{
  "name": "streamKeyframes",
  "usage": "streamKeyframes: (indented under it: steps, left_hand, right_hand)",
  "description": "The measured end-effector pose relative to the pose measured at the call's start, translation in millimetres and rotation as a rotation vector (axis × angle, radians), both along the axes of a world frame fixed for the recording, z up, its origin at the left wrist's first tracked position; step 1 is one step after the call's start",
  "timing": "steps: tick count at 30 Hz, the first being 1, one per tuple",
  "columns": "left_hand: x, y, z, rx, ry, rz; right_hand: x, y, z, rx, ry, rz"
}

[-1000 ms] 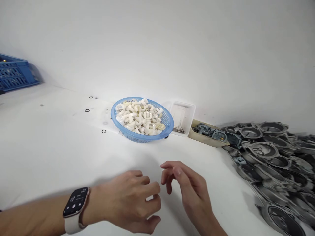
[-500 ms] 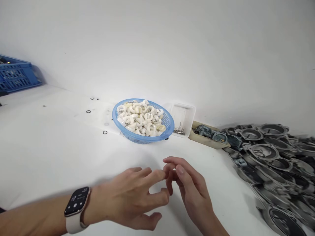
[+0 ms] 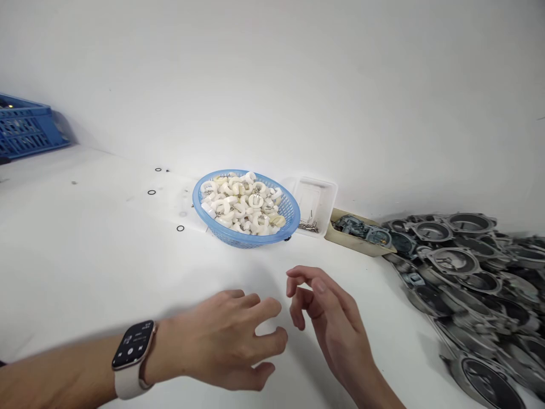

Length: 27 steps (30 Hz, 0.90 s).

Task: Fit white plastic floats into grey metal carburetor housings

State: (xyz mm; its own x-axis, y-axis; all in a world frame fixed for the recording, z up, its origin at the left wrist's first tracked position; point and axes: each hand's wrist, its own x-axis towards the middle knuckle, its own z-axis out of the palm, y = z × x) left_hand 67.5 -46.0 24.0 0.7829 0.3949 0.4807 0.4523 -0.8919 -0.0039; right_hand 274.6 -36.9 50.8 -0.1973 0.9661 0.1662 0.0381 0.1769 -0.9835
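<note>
My left hand [image 3: 232, 338] hovers low over the white table [image 3: 85, 267], palm down, fingers apart and slightly curled, holding nothing; a smartwatch [image 3: 131, 357] is on its wrist. My right hand [image 3: 327, 318] is just to its right, fingers loosely curled and apart, empty. A small gap separates the fingertips of the two hands. Beyond them stands a blue plastic basket [image 3: 246, 207] filled with white curved plastic parts.
A clear plastic tray [image 3: 317, 201] with small metal pins sits right of the basket, then a beige tray [image 3: 360, 233] of metal parts. A pile of grey metal castings [image 3: 472, 272] covers the right side. Small black O-rings [image 3: 180, 228] lie left; a blue crate [image 3: 25, 128] far left.
The two hands' fingertips came together half a second ago and have now parted again; my right hand has lifted slightly away to the right.
</note>
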Motion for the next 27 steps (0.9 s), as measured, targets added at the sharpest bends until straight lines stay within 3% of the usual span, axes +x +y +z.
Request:
streamKeyframes:
  steps: [4, 10, 16, 24, 27]
  left_hand:
    - [0, 0, 0.3, 0.007, -0.013, 0.001]
    - [1, 0, -4.3, 0.038, -0.042, -0.015]
    - [0, 2, -8.0, 0.049, -0.024, -0.024]
    - [-1, 0, -11.4, 0.058, -0.024, -0.041]
    - [-1, 0, -11.8, 0.049, -0.012, -0.041]
  right_hand:
    - [1, -1, 5.6, -0.001, 0.036, -0.018]
    - [-6, -4, -3.2, -0.034, -0.065, 0.178]
    - [4, -2, 6.2, 0.053, -0.038, 0.005]
    - [-8, -2, -8.1, -0.076, -0.096, 0.148]
    - [-3, -1, -3.6, -0.035, -0.081, 0.107]
